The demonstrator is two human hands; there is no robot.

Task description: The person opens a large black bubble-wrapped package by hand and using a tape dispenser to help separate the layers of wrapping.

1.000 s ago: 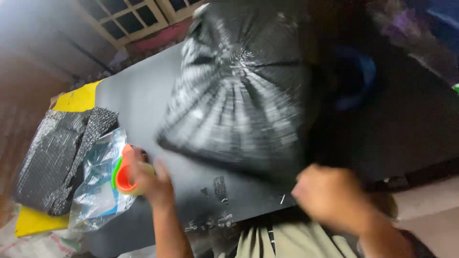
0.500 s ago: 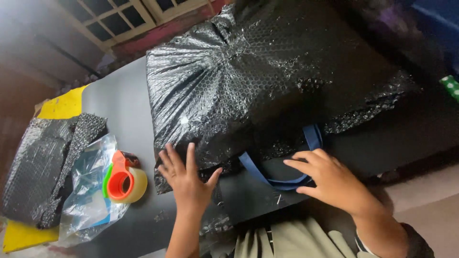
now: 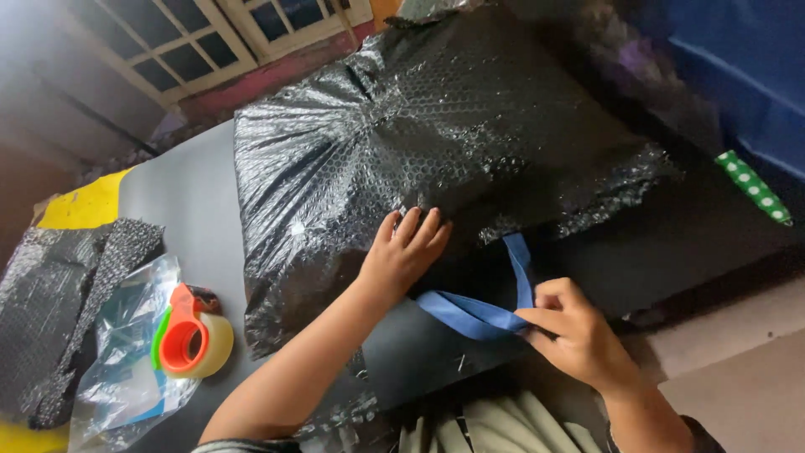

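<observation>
A big bundle wrapped in shiny black bubble wrap lies across the dark grey tabletop, with a blue fabric strap trailing from its near edge. The left hand rests flat on the bundle's near edge, fingers together, while the right hand pinches the strap's loop. An orange-cored roll of packing tape sits on clear plastic at the left, well apart.

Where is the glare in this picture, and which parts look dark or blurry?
Head view: bright glare speckles the black bubble-wrapped bundle; the upper right falls into dark, soft shadow; the left hand, right hand and tape dispenser look fairly sharp.
</observation>
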